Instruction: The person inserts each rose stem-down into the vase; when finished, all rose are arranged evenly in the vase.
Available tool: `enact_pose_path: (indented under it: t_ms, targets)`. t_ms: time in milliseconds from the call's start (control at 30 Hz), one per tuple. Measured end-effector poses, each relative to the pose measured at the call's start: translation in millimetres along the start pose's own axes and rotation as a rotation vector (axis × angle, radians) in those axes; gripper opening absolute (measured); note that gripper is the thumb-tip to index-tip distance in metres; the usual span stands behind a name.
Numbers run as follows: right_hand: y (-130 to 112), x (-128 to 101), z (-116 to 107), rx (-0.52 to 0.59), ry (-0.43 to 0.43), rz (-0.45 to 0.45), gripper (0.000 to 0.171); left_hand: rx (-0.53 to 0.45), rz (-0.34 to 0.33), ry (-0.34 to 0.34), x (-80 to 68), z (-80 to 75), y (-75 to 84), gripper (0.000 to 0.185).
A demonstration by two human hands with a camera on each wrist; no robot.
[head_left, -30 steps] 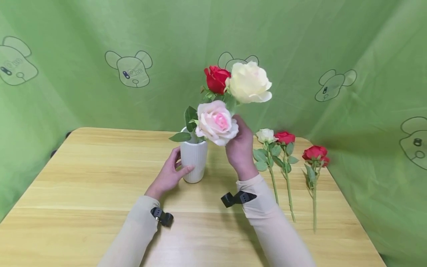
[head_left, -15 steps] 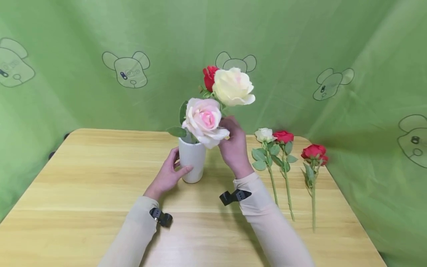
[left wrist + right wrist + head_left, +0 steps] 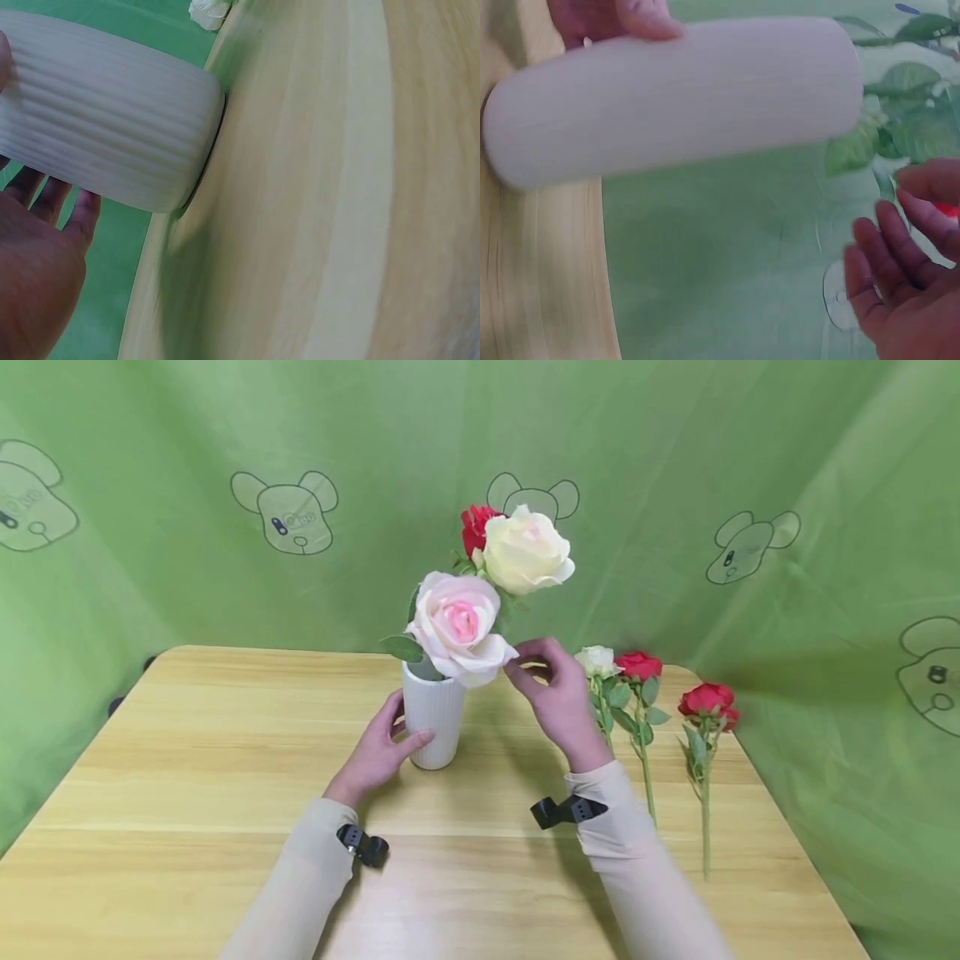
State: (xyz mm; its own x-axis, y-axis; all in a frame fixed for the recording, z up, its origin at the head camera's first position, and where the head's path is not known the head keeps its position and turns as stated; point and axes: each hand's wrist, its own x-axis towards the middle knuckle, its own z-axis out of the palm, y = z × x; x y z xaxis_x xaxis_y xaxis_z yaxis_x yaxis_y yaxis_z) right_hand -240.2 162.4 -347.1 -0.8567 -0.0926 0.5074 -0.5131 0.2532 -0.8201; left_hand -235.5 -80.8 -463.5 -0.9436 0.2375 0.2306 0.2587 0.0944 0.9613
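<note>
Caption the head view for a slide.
A left hand grips a white vase of three flowers; three more lie on the table.

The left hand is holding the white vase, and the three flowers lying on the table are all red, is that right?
Not quite: the head view shows one white flower lying on the table with two red flowers. The left hand is holding the white vase, as you say.

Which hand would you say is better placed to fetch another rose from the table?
Probably the right hand: it seems to hold nothing and is nearer the small white rose lying at the right, while the left hand grips the white vase.
</note>
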Motion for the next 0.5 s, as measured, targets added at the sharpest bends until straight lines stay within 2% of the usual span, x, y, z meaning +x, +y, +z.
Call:
enact_pose_path:
  t_ms: [233, 367, 500]
  targets:
    - [13, -10, -36, -0.176, -0.106, 0.173, 0.017, -0.024, 0.003, -0.006, 0.9, 0.8, -0.9, 0.074]
    - [25, -17, -58, -0.292, -0.133, 0.254, 0.020, -0.037, -0.013, -0.005, -0.4, 0.6, -0.4, 0.074]
    - [35, -25, -79, -0.347, -0.138, 0.320, 0.024, -0.047, -0.014, -0.007, -0.4, 0.7, -0.9, 0.074]
